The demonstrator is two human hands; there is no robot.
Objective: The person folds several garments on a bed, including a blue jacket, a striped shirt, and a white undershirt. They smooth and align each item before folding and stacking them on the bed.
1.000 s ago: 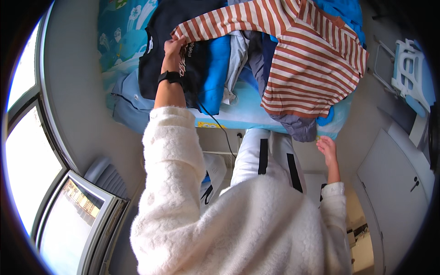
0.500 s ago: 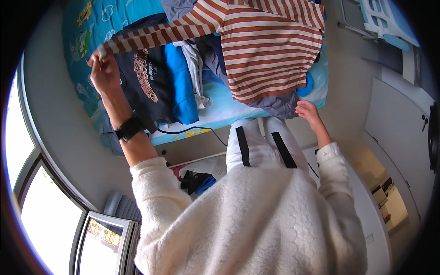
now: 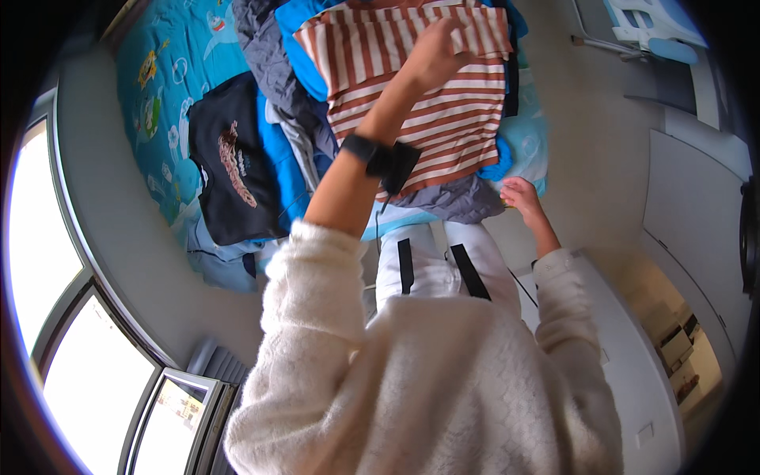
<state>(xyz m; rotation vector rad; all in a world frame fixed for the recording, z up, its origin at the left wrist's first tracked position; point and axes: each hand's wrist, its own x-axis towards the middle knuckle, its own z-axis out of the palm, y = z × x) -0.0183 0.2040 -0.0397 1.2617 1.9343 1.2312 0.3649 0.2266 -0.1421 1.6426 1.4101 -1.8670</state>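
Note:
A brown-and-white striped long-sleeved shirt (image 3: 427,131) lies spread on top of a clothes pile at the bed's near side. Its left sleeve (image 3: 348,51) is folded across the upper body, the stripes there running the other way. Over this sleeve, my left hand (image 3: 434,59) reaches across with thumb and fingers apart. A black strap with a dark block circles that wrist. My right hand (image 3: 521,195) hangs at the bed's near right edge, fingers loosely bent and apart, holding nothing. Beside it, a crumpled grey cloth (image 3: 455,200) sticks out from under the shirt.
A black printed top (image 3: 226,162) lies on the left of the bed, with blue clothing (image 3: 277,150) next to it. The turquoise patterned bedsheet (image 3: 170,63) spreads behind. Windows (image 3: 95,356) line the left wall; a white cabinet (image 3: 689,206) stands at the right.
My left hand has swung from far left to over the shirt, and the sleeve that was stretched out left now lies folded across it. My right hand stays near the bed edge.

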